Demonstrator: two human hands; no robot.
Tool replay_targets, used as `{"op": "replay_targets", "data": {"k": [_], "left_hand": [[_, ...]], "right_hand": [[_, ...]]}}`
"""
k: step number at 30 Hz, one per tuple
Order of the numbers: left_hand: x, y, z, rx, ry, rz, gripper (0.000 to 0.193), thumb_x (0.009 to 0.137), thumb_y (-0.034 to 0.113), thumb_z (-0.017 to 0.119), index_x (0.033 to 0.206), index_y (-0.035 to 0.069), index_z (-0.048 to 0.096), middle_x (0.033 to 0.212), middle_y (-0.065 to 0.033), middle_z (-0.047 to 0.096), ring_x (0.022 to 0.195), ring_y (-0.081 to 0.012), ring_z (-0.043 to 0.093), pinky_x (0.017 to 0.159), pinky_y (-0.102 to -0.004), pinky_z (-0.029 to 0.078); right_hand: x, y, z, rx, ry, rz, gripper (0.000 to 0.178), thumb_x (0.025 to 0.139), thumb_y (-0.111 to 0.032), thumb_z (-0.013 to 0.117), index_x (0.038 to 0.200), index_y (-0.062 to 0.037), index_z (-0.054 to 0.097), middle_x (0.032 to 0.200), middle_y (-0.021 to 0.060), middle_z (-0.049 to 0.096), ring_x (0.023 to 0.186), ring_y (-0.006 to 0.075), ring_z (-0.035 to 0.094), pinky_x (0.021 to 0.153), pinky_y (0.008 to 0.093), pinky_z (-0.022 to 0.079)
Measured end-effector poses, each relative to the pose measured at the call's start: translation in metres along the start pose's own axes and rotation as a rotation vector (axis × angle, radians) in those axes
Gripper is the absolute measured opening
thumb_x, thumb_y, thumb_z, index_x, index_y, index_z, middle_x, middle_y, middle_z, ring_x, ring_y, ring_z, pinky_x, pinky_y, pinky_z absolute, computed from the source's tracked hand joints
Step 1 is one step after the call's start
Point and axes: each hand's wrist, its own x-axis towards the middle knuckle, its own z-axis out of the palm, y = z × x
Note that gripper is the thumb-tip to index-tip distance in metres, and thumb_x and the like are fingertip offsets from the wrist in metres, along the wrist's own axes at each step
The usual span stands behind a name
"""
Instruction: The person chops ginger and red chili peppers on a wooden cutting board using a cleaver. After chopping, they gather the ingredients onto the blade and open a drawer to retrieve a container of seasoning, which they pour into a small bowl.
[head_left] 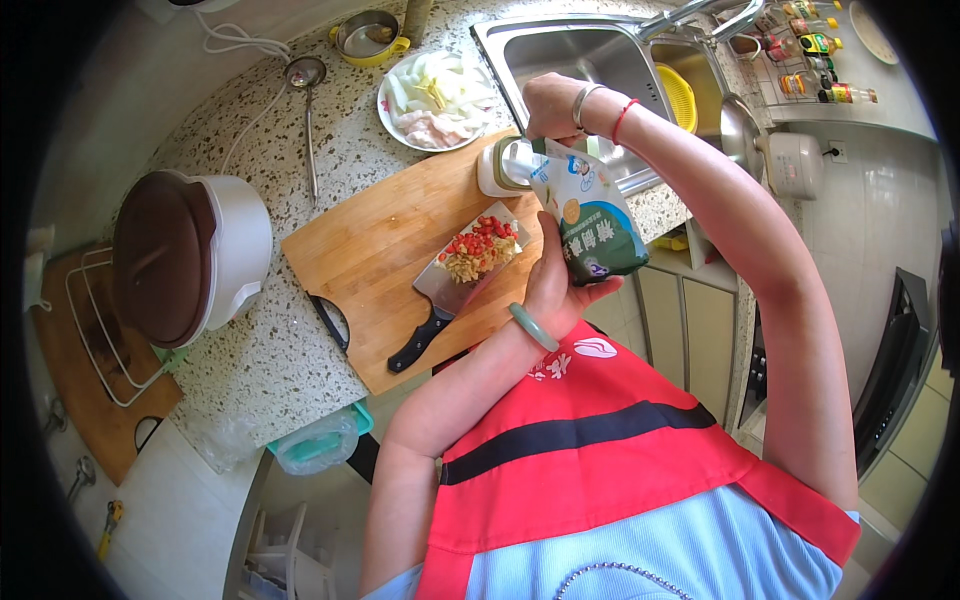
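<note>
A green and white pouch tilts with its top end over a white container with an olive-green rim. My left hand, a jade bangle on its wrist, holds the pouch's lower part from the near side. My right hand is closed at the pouch's top corner, fingers bent down and partly hidden. Whether anything flows out cannot be seen. Left of the container, a black-handled cleaver lies on the wooden cutting board, its blade carrying chopped red chili and pale minced bits.
A plate of sliced pale vegetables and meat stands beyond the board. The sink with a yellow basket is at the back right. A ladle, a small yellow-handled pot and a brown-lidded cooker occupy the left counter.
</note>
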Motion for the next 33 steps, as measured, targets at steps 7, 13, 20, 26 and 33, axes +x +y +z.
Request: {"op": "replay_targets", "data": {"k": [7, 13, 20, 26, 33], "left_hand": [[-0.001, 0.0, 0.004, -0.01, -0.01, 0.007, 0.075, 0.087, 0.074, 0.033, 0.131, 0.015, 0.047, 0.114, -0.005, 0.063, 0.099, -0.0183, 0.064, 0.069, -0.036, 0.061], [0.003, -0.003, 0.004, -0.056, -0.037, -0.021, 0.073, 0.088, 0.073, 0.034, 0.129, 0.014, 0.049, 0.112, -0.0052, 0.064, 0.096, -0.0185, 0.065, 0.071, -0.036, 0.061], [0.003, -0.003, 0.006, -0.1, -0.042, -0.02, 0.07, 0.089, 0.07, 0.038, 0.123, 0.011, 0.053, 0.104, -0.0077, 0.066, 0.088, -0.0211, 0.067, 0.074, -0.0372, 0.059], [0.003, -0.003, 0.009, -0.159, -0.061, -0.03, 0.07, 0.089, 0.069, 0.039, 0.122, 0.01, 0.055, 0.105, -0.0089, 0.066, 0.09, -0.0221, 0.067, 0.076, -0.0382, 0.059], [0.002, -0.003, 0.013, -0.144, -0.079, -0.02, 0.073, 0.09, 0.07, 0.035, 0.126, 0.008, 0.054, 0.114, -0.0119, 0.064, 0.09, -0.0198, 0.067, 0.078, -0.0363, 0.059]], "right_hand": [[0.006, 0.001, 0.002, -0.013, -0.008, -0.007, 0.023, 0.073, -0.014, 0.064, 0.056, 0.0013, 0.068, 0.055, 0.0138, 0.063, 0.052, 0.0241, 0.065, 0.051, 0.0363, 0.053], [0.006, 0.004, 0.002, 0.049, -0.001, -0.009, 0.014, 0.066, -0.003, 0.059, 0.061, 0.002, 0.07, 0.061, 0.0184, 0.064, 0.055, 0.0298, 0.066, 0.048, 0.041, 0.051], [0.01, 0.004, 0.002, 0.05, 0.013, -0.016, 0.016, 0.069, -0.004, 0.058, 0.064, 0.0045, 0.07, 0.064, 0.0193, 0.065, 0.056, 0.0301, 0.066, 0.048, 0.0405, 0.052], [0.014, 0.002, 0.001, 0.028, 0.017, 0.001, 0.014, 0.064, -0.002, 0.059, 0.068, 0.0051, 0.071, 0.067, 0.021, 0.066, 0.06, 0.0319, 0.067, 0.05, 0.0411, 0.052], [0.011, -0.001, -0.001, 0.004, 0.028, 0.009, 0.027, 0.072, -0.018, 0.067, 0.069, 0.0091, 0.069, 0.068, 0.0228, 0.067, 0.066, 0.0325, 0.069, 0.058, 0.0393, 0.056]]}}
